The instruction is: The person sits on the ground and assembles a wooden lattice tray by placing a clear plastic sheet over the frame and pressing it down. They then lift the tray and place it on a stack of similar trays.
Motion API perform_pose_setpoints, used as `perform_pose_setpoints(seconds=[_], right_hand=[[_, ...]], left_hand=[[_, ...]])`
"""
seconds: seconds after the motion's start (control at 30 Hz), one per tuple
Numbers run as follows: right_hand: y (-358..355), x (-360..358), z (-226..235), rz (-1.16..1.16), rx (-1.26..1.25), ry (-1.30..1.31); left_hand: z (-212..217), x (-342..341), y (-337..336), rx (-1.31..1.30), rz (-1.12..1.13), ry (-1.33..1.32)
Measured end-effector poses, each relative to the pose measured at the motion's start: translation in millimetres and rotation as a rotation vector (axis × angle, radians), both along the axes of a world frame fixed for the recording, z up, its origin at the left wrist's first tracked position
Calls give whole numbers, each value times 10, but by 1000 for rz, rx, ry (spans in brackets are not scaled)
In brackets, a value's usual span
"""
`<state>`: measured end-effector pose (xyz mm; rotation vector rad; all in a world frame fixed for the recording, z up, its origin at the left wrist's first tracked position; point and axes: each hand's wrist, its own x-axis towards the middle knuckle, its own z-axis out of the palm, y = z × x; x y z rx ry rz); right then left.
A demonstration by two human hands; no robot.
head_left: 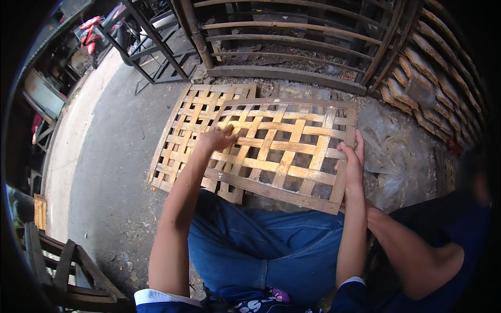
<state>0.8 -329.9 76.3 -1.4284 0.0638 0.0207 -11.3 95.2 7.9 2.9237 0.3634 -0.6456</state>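
A wooden-framed lattice panel (292, 146) of wide woven strips lies tilted across my knees, its middle strips yellowish and brighter than the rest. My right hand (355, 159) is closed on the right side of its frame, with the thumb over the front. Toward the panel's left end, my left hand (215, 139) reaches over the weave with its fingers bent and apart, touching the strips. Beneath that end rests a second woven panel (177, 138) of finer mesh on the ground, partly covered by the first.
Close on my right, another person's bent arm (407, 245) reaches toward the panel's lower right corner; that hand is mostly hidden. Clear plastic sheeting (389, 151) lies beyond. Ahead stands a slatted rack (292, 39), beside stacked flat pieces (428, 78). A dark metal frame (151, 47) and wooden furniture (68, 271) stand left.
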Motion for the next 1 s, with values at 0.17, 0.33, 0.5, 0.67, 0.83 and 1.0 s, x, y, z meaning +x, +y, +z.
perform_pose_setpoints(seconds=[0.17, 0.33, 0.5, 0.67, 0.83, 1.0], right_hand=[[-3, -51, 129, 5, -38, 6], [-177, 156, 164, 363, 40, -53], [-1453, 870, 45, 589, 64, 219], [-2468, 519, -655, -119, -665, 110], [-1684, -560, -312, 774, -322, 373], [-1760, -709, -347, 558, -143, 850]], left_hand=[[-96, -579, 724, -136, 219, -125], [671, -406, -434, -420, -142, -714], [545, -741, -2037, -399, -760, -485], [-355, -631, -2048, 38, -862, -131], [-312, -650, -1990, 46, -701, -109], [-324, -678, -2032, 17, -683, -104]])
